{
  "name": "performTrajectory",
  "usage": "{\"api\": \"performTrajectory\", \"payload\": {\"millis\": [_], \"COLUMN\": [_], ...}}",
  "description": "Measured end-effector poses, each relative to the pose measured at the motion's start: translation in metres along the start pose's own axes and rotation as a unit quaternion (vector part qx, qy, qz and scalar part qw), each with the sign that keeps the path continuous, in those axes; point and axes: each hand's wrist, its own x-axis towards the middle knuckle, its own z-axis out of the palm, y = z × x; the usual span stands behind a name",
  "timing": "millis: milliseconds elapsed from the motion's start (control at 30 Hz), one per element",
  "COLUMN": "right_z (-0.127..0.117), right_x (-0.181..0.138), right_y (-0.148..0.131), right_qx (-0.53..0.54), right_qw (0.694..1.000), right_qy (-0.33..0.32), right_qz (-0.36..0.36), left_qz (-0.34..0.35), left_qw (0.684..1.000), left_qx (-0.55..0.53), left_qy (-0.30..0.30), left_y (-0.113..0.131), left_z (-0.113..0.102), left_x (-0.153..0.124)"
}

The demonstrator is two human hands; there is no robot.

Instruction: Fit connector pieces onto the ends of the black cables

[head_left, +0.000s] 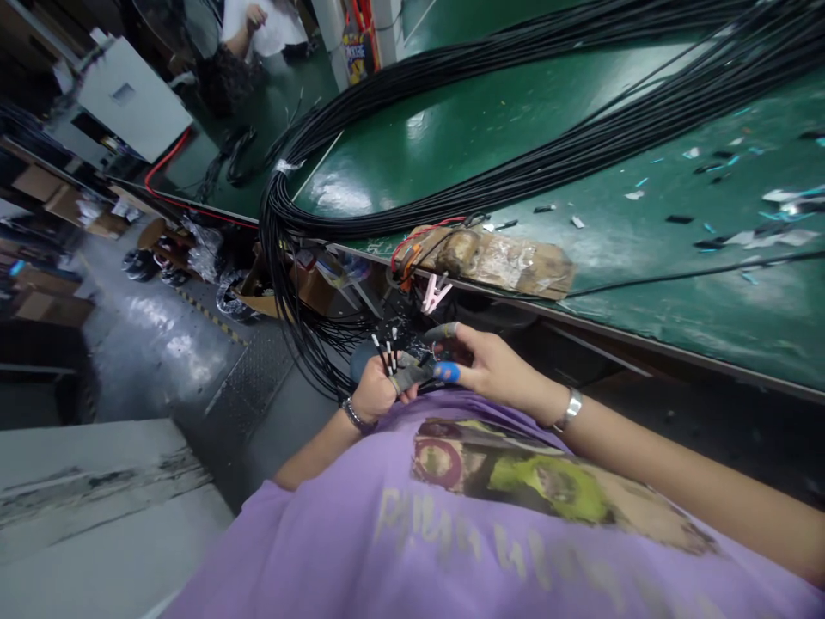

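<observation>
My left hand is closed in a fist around a bunch of thin black cables whose white-tipped ends stick up above my fingers. My right hand reaches in from the right, its taped fingertips, one blue, pinching at the same cable ends. Both hands sit just above my purple shirt, below the edge of the green workbench. A thick bundle of black cables lies across the bench and droops over its left edge down toward my hands.
A tape-wrapped block with red and orange wires sits on the bench edge above my hands. Small scraps litter the bench at right. Boxes and coiled cables lie on the floor at left. Another person stands at the far top left.
</observation>
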Motion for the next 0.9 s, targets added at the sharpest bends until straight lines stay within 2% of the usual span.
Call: {"api": "performTrajectory", "payload": {"millis": [133, 200, 267, 367, 433, 567, 633, 700, 733, 833, 900], "right_z": [0.007, 0.008, 0.007, 0.003, -0.001, -0.011, -0.015, -0.019, -0.021, -0.022, -0.02], "right_x": [-0.005, -0.004, -0.003, 0.001, 0.004, 0.009, 0.011, 0.011, 0.01, 0.01, 0.012], "right_y": [0.0, 0.002, 0.004, 0.005, 0.004, -0.003, -0.005, -0.004, -0.003, 0.002, 0.004], "right_qx": [-0.008, 0.043, 0.127, 0.247, 0.281, 0.268, 0.246, 0.229, 0.229, 0.269, 0.301], "right_qw": [1.0, 0.999, 0.991, 0.96, 0.94, 0.921, 0.915, 0.92, 0.927, 0.941, 0.936], "right_qy": [0.006, 0.001, -0.03, -0.105, -0.162, -0.267, -0.306, -0.302, -0.275, -0.128, -0.056], "right_qz": [-0.013, -0.007, 0.021, 0.086, 0.11, 0.098, 0.088, 0.099, 0.113, 0.161, 0.173], "left_qz": [0.001, -0.003, -0.01, -0.035, -0.067, -0.126, -0.122, -0.08, -0.047, 0.087, 0.189], "left_qw": [1.0, 1.0, 1.0, 0.994, 0.981, 0.94, 0.933, 0.951, 0.964, 0.982, 0.962], "left_qx": [0.012, 0.005, -0.009, -0.028, -0.036, -0.015, 0.017, 0.053, 0.075, 0.139, 0.195], "left_qy": [0.017, 0.019, -0.006, -0.102, -0.178, -0.315, -0.34, -0.295, -0.251, -0.096, -0.02], "left_y": [-0.002, -0.002, 0.0, 0.002, 0.003, 0.006, 0.013, 0.023, 0.028, 0.039, 0.039], "left_z": [0.001, 0.0, -0.002, -0.008, -0.013, -0.017, -0.016, -0.014, -0.015, -0.021, -0.028], "left_x": [-0.002, -0.003, -0.004, -0.003, 0.0, 0.008, 0.01, 0.01, 0.009, 0.005, 0.005]}}
